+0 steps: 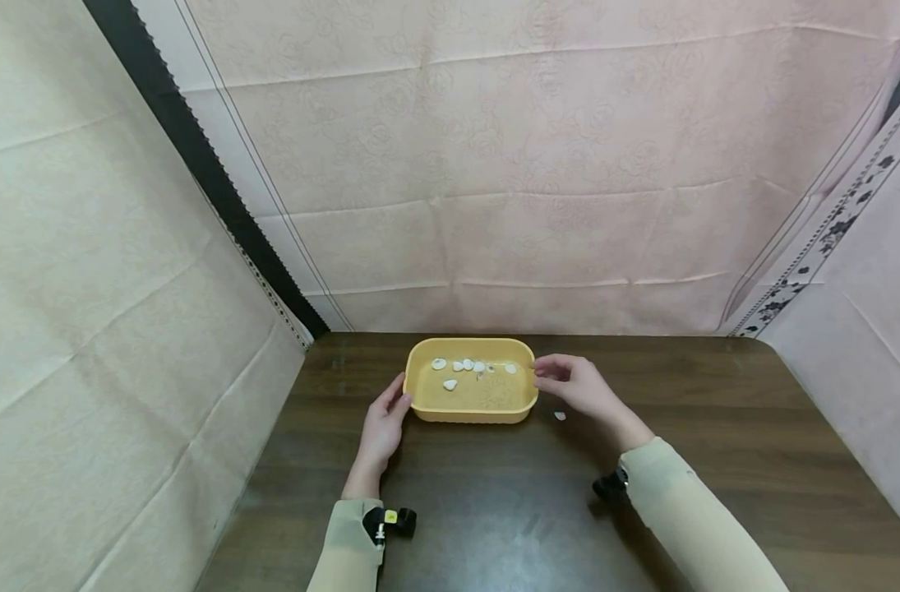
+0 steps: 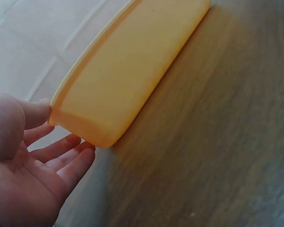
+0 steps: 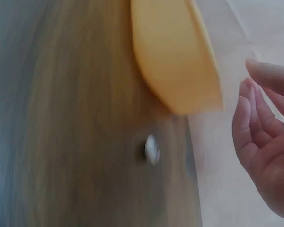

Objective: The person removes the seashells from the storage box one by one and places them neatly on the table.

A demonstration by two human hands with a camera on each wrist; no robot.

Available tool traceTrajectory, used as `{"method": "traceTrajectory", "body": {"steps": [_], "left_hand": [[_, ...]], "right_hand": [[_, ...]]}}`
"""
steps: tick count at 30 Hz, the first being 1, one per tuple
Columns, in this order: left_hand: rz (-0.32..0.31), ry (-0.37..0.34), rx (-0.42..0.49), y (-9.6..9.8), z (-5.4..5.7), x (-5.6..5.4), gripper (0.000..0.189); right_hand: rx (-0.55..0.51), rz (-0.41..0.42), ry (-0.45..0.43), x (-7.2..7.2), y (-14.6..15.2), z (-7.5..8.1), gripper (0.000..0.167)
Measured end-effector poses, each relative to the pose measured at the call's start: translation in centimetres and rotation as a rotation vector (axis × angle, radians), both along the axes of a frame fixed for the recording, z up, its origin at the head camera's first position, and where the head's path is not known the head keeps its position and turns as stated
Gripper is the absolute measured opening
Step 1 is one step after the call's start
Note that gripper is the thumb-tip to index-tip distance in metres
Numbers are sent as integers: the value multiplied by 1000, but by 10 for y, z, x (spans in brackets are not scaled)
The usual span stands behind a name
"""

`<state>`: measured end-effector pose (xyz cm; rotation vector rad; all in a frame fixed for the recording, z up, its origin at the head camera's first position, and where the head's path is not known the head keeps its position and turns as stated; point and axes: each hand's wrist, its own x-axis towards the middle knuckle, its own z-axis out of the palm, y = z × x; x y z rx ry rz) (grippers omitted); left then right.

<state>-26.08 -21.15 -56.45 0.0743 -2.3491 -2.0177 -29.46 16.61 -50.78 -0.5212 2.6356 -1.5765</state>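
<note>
A shallow yellow tray [image 1: 470,417] stands on the brown table near its back edge. Inside lie several small white shell-like pieces [image 1: 450,384] and some fine specks. My left hand [image 1: 382,423] holds the tray's left end, its thumb at the rim and the fingers against the outer wall, as the left wrist view [image 2: 33,165] shows. Just off the right end is my right hand [image 1: 579,385]; in the right wrist view a gap parts its loosely bent fingers [image 3: 246,118] from the tray, and they hold nothing visible. One white shell-like piece [image 3: 152,149] lies on the table below that hand.
Pale patterned cloth [image 1: 538,181] hangs behind the table [image 1: 494,510] and along both sides. A black strip [image 1: 213,177] runs down the left corner. Each wrist carries a small black camera, one of them [image 1: 401,521] at the left cuff.
</note>
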Motion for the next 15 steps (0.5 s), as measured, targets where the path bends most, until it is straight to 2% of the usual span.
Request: {"method": "traceTrajectory", "body": {"steps": [4,15], "left_hand": [[6,3,1,0,1,0,51],[12,-24,7,0,2,1,51]], "right_hand": [[-31,16,-3,-6,-25,3,30],[40,68,-37,-22,-75,-5,27]]}}
